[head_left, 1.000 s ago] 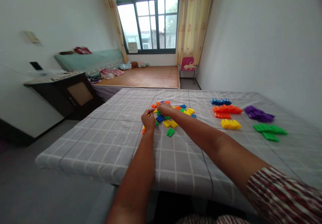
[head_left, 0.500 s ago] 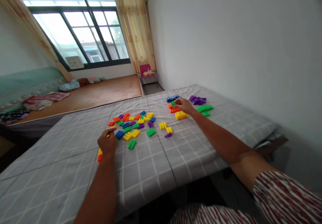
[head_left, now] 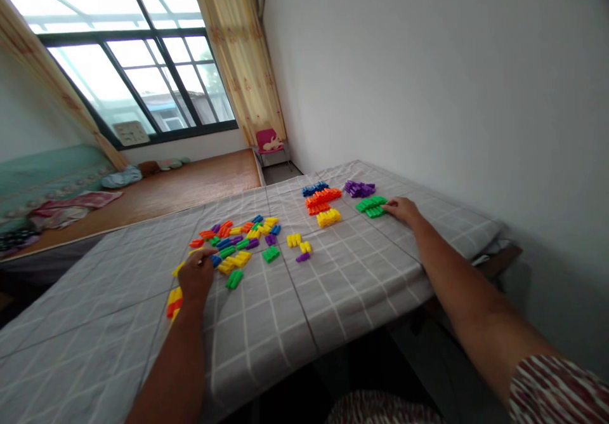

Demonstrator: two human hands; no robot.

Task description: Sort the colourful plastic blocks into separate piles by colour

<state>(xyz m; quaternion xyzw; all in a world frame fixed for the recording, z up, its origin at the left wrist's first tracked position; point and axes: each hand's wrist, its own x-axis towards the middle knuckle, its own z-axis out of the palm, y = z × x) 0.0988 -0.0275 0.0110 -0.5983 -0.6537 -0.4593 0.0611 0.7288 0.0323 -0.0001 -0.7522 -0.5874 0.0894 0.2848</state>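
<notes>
Small plastic pieces in several colours lie on a grey checked cloth. My right hand has its fingertips closed at the right edge of the green pile, touching a green piece. Left of that pile are a purple pile, an orange pile, a blue pile and a yellow pile. My left hand is curled over the left side of the mixed, scattered pieces; what its fingers hold, if anything, is hidden. Yellow and orange pieces lie just left of my left wrist.
A few yellow pieces and a purple one lie mid-table. The cloth-covered table meets the white wall at the right. Beyond it are a low wooden platform and a pink chair.
My right hand has moved right, from above the orange pile to the green pile, with the green piece it held. The camera view has shifted slightly. My left hand stays near the mixed pieces.
</notes>
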